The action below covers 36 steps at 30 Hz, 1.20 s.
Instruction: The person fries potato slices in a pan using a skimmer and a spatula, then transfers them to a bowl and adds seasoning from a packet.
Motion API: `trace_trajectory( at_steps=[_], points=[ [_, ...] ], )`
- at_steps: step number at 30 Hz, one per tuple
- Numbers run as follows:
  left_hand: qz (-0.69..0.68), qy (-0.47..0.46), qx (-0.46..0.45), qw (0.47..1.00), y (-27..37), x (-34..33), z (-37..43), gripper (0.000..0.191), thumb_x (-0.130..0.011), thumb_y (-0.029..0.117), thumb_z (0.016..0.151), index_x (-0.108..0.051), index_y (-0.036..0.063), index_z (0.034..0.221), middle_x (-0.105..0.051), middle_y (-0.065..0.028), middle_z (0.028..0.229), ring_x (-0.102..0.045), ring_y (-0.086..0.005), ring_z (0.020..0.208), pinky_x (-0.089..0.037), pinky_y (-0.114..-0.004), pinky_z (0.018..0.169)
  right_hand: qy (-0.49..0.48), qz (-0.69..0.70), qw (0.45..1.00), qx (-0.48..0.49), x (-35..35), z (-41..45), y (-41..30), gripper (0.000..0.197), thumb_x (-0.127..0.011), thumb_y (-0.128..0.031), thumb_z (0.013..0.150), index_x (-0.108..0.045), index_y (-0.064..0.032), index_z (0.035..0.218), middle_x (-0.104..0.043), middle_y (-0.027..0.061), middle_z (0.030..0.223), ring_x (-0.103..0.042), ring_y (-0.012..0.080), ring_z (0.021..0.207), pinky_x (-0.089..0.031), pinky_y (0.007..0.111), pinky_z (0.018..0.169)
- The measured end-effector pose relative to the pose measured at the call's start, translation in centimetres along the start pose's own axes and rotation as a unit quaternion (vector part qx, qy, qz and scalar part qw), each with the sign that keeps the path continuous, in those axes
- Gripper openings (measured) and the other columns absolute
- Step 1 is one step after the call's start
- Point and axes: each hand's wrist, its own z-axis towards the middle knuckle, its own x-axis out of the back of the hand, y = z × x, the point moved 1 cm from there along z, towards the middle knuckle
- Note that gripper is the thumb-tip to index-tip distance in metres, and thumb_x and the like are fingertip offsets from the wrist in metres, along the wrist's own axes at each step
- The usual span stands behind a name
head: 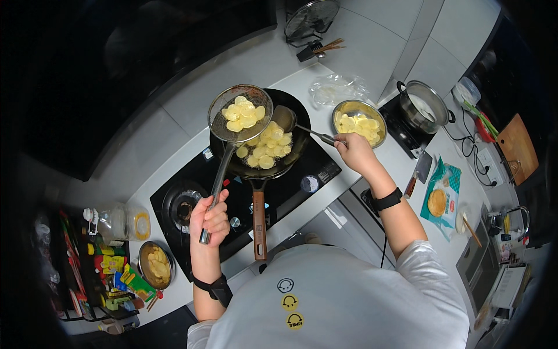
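Observation:
My left hand (210, 219) grips the metal handle of a mesh skimmer (222, 133). Several pale yellow potato slices (244, 114) lie in its basket, which is over the left part of a black wok (301, 148). More slices (270, 148) sit in bubbling oil in the wok, whose brown handle (259, 218) points towards me. In my right hand (356, 152) is the handle of a metal spatula (284, 118). Its blade is at the wok's upper right, beside the slices. Below the spatula handle's far end, a metal bowl (383, 117) holds further slices.
The wok stands on a black cooktop (301, 205). To the right are a steel pot (420, 107), a cleaver (418, 172) and a teal food packet (442, 196). A crumpled plastic bag (338, 89) lies behind the bowl. At left are an oil jug (117, 222), seasoning packets (135, 281) and another bowl (142, 261).

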Motion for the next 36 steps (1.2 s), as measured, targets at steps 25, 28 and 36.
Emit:
trace_trajectory(
  at_steps=[25,28,36],
  points=[
    [-0.011,-0.001,-0.012,1.0,-1.5,-0.2,0.5,0.042,-0.035,0.019,0.094,-0.045,-0.0095,0.123,-0.043,-0.0018,0.058,-0.04,-0.0085,0.04,-0.034,-0.022,0.037,-0.271,0.272,0.92,-0.079,-0.9,0.7,0.0,0.02,-0.059,-0.007,0.085,-0.065,0.0057,0.099,-0.057,0.0012,0.064,-0.049,0.0076,0.053,-0.039,0.023,0.048],
    [-0.007,-0.004,-0.008,1.0,-1.6,0.0,0.5,0.042,-0.035,0.019,0.094,-0.045,-0.0097,0.122,-0.042,-0.0017,0.058,-0.039,-0.0084,0.04,-0.033,-0.022,0.037,-0.291,0.31,0.901,-0.083,-0.2,0.8,1.3,0.021,-0.059,-0.007,0.084,-0.065,0.0057,0.099,-0.057,0.0005,0.064,-0.049,0.0077,0.053,-0.039,0.023,0.048],
    [0.011,-0.003,-0.021,1.0,-1.2,0.1,0.2,0.04,-0.036,0.018,0.093,-0.046,-0.0096,0.12,-0.041,-0.0011,0.057,-0.039,-0.0082,0.04,-0.033,-0.022,0.037,-0.306,0.266,0.909,-0.102,1.3,0.6,0.6,0.019,-0.058,-0.009,0.085,-0.066,0.0039,0.098,-0.055,-0.0013,0.06,-0.046,0.0057,0.05,-0.036,0.022,0.047]
  ],
)
